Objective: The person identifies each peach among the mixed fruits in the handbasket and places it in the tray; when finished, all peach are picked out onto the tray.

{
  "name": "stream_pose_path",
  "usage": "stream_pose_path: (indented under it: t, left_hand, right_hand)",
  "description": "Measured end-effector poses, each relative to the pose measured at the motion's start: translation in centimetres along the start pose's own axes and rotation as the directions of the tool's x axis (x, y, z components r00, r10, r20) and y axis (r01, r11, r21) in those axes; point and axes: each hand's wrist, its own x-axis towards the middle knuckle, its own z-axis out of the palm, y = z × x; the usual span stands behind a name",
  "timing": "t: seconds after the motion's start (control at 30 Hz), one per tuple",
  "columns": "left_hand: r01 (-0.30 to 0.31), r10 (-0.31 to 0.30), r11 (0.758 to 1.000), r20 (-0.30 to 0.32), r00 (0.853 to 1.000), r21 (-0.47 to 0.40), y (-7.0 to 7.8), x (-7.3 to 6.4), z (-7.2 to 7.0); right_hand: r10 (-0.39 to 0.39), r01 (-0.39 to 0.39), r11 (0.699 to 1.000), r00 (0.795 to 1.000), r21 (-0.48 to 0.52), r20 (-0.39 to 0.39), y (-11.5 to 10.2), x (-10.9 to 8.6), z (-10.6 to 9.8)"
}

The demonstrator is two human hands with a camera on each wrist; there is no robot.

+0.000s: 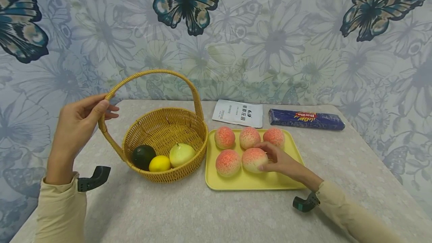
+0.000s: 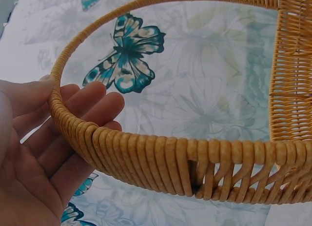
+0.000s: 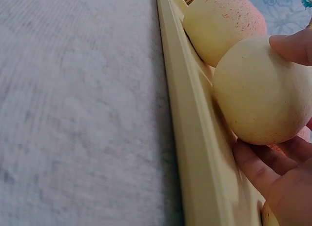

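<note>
My left hand (image 1: 80, 122) holds the side of the tall handle (image 1: 155, 72) of a wicker basket (image 1: 199, 160), thumb on one side and fingers behind. In the basket lie a dark green avocado (image 1: 143, 156), a yellow lemon (image 1: 160, 164) and a pale green round fruit (image 1: 182, 155). My right hand (image 1: 281, 163) grips a pink and cream peach (image 1: 254, 159) at the front of a yellow tray (image 1: 256, 185). In the right wrist view, thumb and fingers wrap this peach (image 3: 263, 92) from opposite sides. Another peach (image 1: 228, 163) sits to its left, with several behind.
Behind the tray lie a white printed packet (image 1: 237, 113) and a blue Barilla package (image 1: 306, 119). A wall covering with butterflies and flowers (image 1: 270, 48) rises at the table's back edge. Each wrist wears a black camera mount, and the basket stands close to the tray's left edge.
</note>
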Motion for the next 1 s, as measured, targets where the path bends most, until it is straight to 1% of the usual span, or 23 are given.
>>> stream_pose_path:
  t: [0.13,0.37,0.6,0.77,1.0]
  left_hand:
    - [-0.001,0.001,1.0,0.003,1.0,0.0,0.0,0.0,0.0]
    - [-0.001,0.001,1.0,0.003,1.0,-0.002,0.1,0.0,0.0]
    - [0.005,-0.005,1.0,-0.001,1.0,0.007,0.1,0.0,0.0]
    - [0.001,-0.001,1.0,0.002,1.0,0.001,0.1,0.0,0.0]
    - [-0.001,0.001,1.0,-0.001,1.0,0.004,0.1,-0.1,0.0]
  right_hand:
    - [0.004,-0.004,1.0,1.0,0.013,-0.003,0.2,-0.1,0.1]
    - [0.021,-0.021,1.0,1.0,0.001,-0.023,0.6,-0.1,0.2]
    - [0.007,-0.006,1.0,1.0,0.015,-0.025,0.7,-0.3,0.3]
    - [0.018,-0.017,0.999,1.0,0.034,-0.023,0.8,-0.4,0.4]
    - [-0.018,0.018,0.998,1.0,0.064,-0.001,1.2,-0.5,0.4]
